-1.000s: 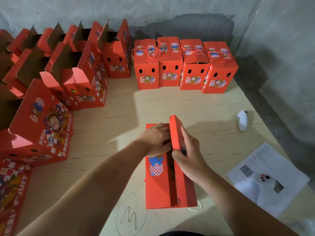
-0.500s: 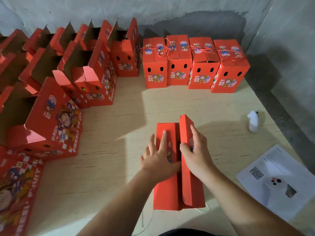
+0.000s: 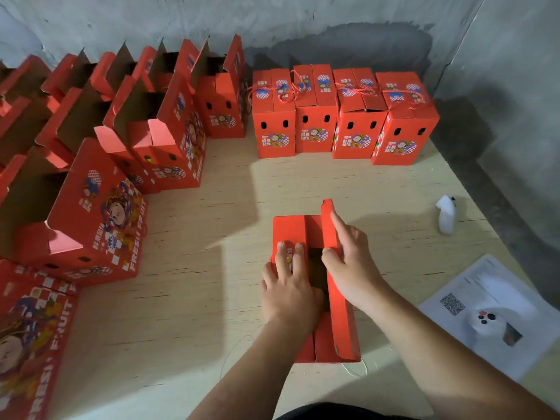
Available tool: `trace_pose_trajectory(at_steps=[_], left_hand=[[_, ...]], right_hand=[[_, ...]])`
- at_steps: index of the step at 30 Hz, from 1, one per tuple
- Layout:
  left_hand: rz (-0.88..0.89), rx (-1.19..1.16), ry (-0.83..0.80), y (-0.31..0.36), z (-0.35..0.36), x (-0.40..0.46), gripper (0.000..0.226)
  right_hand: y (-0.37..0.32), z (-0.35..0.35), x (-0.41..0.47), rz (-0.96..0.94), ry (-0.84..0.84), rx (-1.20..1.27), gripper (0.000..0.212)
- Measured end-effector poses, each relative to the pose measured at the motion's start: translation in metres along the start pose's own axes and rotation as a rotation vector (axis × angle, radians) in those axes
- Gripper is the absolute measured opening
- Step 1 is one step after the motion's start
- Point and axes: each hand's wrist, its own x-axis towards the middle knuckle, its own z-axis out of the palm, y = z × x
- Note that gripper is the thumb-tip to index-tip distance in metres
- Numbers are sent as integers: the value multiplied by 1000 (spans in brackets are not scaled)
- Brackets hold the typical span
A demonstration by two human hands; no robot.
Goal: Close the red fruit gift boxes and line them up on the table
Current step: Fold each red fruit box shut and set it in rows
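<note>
A red fruit gift box (image 3: 292, 230) stands on the wooden table (image 3: 212, 268) right in front of me, its top flaps partly folded with a dark gap between them. My left hand (image 3: 288, 286) lies flat on the left top flap, fingers straight and pressing it down. My right hand (image 3: 351, 262) rests against the raised right flap (image 3: 336, 313), index finger stretched along it and thumb at its inner edge. Several closed boxes (image 3: 345, 116) with red cord handles stand in a row at the back. Several open boxes (image 3: 169, 131) crowd the left side.
A white sheet with a QR code (image 3: 491, 313) lies at the right front with a small white object on it. Another small white object (image 3: 445, 213) lies near the table's right edge. Grey walls close in behind and to the right.
My left hand slid back toward me along the left flap, its fingers now straight and flat. The right flap has tipped further inward under my right hand. The view shifted slightly.
</note>
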Motion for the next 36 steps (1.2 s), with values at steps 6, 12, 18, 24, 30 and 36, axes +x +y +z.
trace_pose_trajectory(at_steps=[6,12,18,24,30,36], left_hand=[[17,65,79,-1,-17,9,69],[34,-221,-65,10,-46,46,79],[9,-117,-35,8,-27,53,78],[64,-100,-23,0,-24,53,67],[193,-159,-17,-25,-24,45,61],[193,-217,-21,-28,-25,47,57]], right_hand=[[-8,13,-2,104,-44,-32,81],[-14,14,3,154,-59,-35,83],[-25,6,3,11,-10,-226,84],[-24,3,19,97,-53,-62,92],[-11,21,15,137,-169,-338,77],[-16,35,15,174,-69,-425,76]])
